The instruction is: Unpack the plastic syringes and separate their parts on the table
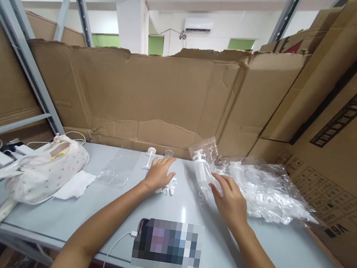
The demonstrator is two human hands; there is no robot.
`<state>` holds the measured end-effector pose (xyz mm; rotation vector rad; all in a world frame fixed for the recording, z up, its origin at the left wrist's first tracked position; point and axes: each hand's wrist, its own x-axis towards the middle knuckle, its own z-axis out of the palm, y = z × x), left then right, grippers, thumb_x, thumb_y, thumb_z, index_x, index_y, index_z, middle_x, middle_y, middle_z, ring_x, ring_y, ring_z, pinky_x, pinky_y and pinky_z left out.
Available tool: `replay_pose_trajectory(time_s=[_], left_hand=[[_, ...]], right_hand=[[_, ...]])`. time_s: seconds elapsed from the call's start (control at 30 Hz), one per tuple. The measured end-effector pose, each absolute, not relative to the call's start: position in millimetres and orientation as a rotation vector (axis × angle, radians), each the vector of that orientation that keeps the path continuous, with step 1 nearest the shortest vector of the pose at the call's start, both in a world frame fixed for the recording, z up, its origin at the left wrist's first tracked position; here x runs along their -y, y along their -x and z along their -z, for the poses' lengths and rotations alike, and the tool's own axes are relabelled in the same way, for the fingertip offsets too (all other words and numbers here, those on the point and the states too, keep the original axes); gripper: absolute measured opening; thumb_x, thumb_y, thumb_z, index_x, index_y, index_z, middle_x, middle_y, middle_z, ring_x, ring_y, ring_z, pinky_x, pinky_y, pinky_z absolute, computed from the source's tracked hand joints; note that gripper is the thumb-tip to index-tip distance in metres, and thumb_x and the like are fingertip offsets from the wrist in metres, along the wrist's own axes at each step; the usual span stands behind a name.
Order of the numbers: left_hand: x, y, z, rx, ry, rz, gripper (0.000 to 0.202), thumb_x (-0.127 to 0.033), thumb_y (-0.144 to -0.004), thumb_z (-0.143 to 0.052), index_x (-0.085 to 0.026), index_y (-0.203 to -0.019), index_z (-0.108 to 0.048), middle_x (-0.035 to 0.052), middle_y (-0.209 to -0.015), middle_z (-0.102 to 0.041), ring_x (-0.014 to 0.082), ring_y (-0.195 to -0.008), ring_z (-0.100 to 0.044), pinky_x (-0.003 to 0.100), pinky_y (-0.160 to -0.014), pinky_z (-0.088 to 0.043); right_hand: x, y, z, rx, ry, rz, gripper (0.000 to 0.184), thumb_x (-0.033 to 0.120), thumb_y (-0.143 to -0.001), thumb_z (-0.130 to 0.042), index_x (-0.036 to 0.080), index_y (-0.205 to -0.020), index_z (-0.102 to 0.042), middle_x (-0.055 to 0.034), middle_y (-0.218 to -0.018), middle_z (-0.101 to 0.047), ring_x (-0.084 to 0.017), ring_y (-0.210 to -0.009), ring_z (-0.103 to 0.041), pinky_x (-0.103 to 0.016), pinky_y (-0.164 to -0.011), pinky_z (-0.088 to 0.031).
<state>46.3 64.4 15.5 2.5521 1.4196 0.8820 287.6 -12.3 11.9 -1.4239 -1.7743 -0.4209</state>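
While the bagged pump bottle (pixel 205 170) lies on the grey desk (pixel 86 214), your right hand (pixel 231 200) rests beside it, fingertips touching its plastic wrap, fingers loose and gripping nothing. Your left hand (pixel 159 172) lies flat and spread over some small white plastic parts (pixel 168 189); what they are is hard to make out. A white pump head (pixel 150 155) stands just beyond it. A heap of bagged bottles (pixel 267 192) lies to the right, an empty clear bag (pixel 118 167) and a spotted cloth bag (pixel 42 167) to the left.
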Motion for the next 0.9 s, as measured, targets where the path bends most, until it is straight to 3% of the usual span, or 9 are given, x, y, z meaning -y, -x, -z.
replay_pose_trajectory(time_s=[0.17, 0.27, 0.4, 0.5, 0.57, 0.73, 0.83, 0.9], left_hand=[[-63.5, -45.0, -27.9, -1.174, -2.039, -1.366, 0.073, -0.032, -0.078, -0.061, -0.023, -0.140, -0.024, 0.0127, -0.141, -0.035, 0.0236, -0.124, -0.042, 0.040, -0.103, -0.035], [-64.8, -35.5, -36.2, -1.007, -1.712, -1.399, 0.077, -0.033, -0.072, -0.067, -0.021, -0.137, -0.027, 0.0128, -0.125, -0.049, 0.0211, -0.108, -0.054, 0.036, -0.092, -0.043], [-60.9, -14.3, -42.6, -0.887, -1.478, -1.325, 0.047, -0.037, -0.066, -0.071, -0.016, -0.105, -0.054, 0.0030, -0.090, -0.057, 0.0147, -0.082, -0.059, 0.031, -0.079, -0.048], [-51.1, -0.3, -46.0, -0.865, -1.438, -1.287, 0.030, -0.038, -0.068, -0.070, -0.016, -0.078, -0.053, -0.0005, -0.076, -0.057, 0.0129, -0.075, -0.059, 0.030, -0.077, -0.048], [-41.9, 5.6, -48.8, -0.830, -1.447, -1.220, 0.029, -0.036, -0.069, -0.069, -0.017, -0.072, -0.049, 0.0010, -0.081, -0.060, 0.0148, -0.080, -0.061, 0.031, -0.078, -0.048], [-21.4, 10.7, -54.8, -0.667, -1.377, -1.020, 0.025, -0.031, -0.075, -0.065, -0.017, -0.071, -0.045, 0.0087, -0.114, -0.061, 0.0202, -0.097, -0.061, 0.036, -0.084, -0.048], [-16.5, 11.0, -54.9, -0.657, -1.391, -0.964, 0.022, -0.034, -0.077, -0.065, -0.017, -0.084, -0.052, 0.0084, -0.108, -0.064, 0.0183, -0.088, -0.063, 0.036, -0.081, -0.050], [-15.5, 10.5, -53.0, -0.712, -1.430, -0.931, 0.031, -0.038, -0.078, -0.065, -0.018, -0.100, -0.057, 0.0078, -0.102, -0.066, 0.0171, -0.082, -0.064, 0.035, -0.079, -0.051]], right_hand=[[16.9, -284.1, -14.7, 1.887, 1.117, 0.297, 0.023, 0.030, -0.088, -0.052, 0.026, -0.107, -0.065, -0.0088, -0.095, -0.069, -0.025, -0.089, -0.065, -0.040, -0.080, -0.052], [22.0, -282.1, -16.9, 1.967, 1.058, 0.225, 0.021, 0.031, -0.086, -0.055, 0.028, -0.103, -0.067, -0.0080, -0.090, -0.071, -0.024, -0.081, -0.067, -0.039, -0.074, -0.055], [24.9, -280.8, -19.1, 1.937, 1.023, 0.219, 0.022, 0.031, -0.084, -0.058, 0.028, -0.104, -0.066, -0.0082, -0.093, -0.071, -0.025, -0.086, -0.067, -0.040, -0.076, -0.055], [24.2, -280.8, -19.6, 1.928, 1.071, 0.209, 0.029, 0.034, -0.084, -0.058, 0.027, -0.112, -0.062, -0.0088, -0.102, -0.069, -0.026, -0.093, -0.065, -0.041, -0.078, -0.054], [23.4, -280.9, -19.1, 1.964, 1.091, 0.174, 0.032, 0.034, -0.086, -0.056, 0.028, -0.117, -0.058, -0.0082, -0.105, -0.067, -0.026, -0.095, -0.064, -0.040, -0.078, -0.054], [21.9, -281.7, -18.5, 1.978, 1.116, 0.077, 0.029, 0.033, -0.086, -0.054, 0.026, -0.114, -0.053, -0.0080, -0.100, -0.064, -0.025, -0.091, -0.062, -0.038, -0.075, -0.052], [21.1, -282.7, -20.1, 1.953, 1.132, 0.057, 0.022, 0.035, -0.085, -0.056, 0.024, -0.104, -0.053, -0.0081, -0.095, -0.062, -0.025, -0.090, -0.060, -0.038, -0.076, -0.050], [20.8, -283.1, -20.9, 1.940, 1.142, 0.058, 0.021, 0.037, -0.083, -0.058, 0.023, -0.098, -0.053, -0.0081, -0.093, -0.061, -0.025, -0.088, -0.060, -0.037, -0.074, -0.049]])
